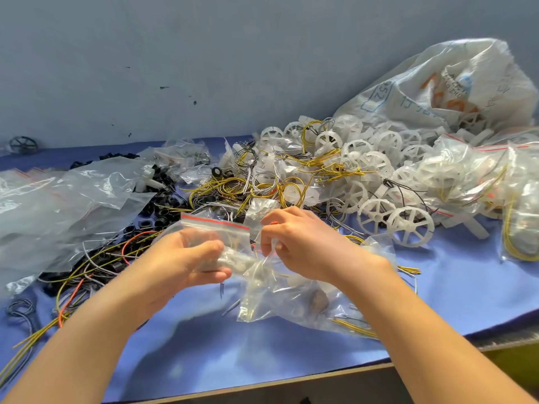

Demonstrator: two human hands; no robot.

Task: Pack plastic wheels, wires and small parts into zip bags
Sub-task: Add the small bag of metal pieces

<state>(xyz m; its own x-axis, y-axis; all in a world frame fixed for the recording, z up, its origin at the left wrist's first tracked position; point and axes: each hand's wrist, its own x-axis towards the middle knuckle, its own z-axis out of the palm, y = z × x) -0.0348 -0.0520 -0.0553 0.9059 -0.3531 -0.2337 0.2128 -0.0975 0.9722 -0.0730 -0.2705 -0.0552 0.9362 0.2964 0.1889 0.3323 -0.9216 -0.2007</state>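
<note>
Two hands hold one zip bag (pixel 215 222) above the tabletop (pixel 233 345): left hand (pixel 182 260) curled round its side, right hand (pixel 303 243) fingers (pixel 269 239) pinching its edge. Its red-striped mouth runs crosswise between them; wheels (pixel 408 225) lie nearer the right hand.

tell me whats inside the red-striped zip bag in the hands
Through the clear zip bag, a few thin yellowish wires show faintly. Blur, the left hand and the right hand hide the rest.
</note>
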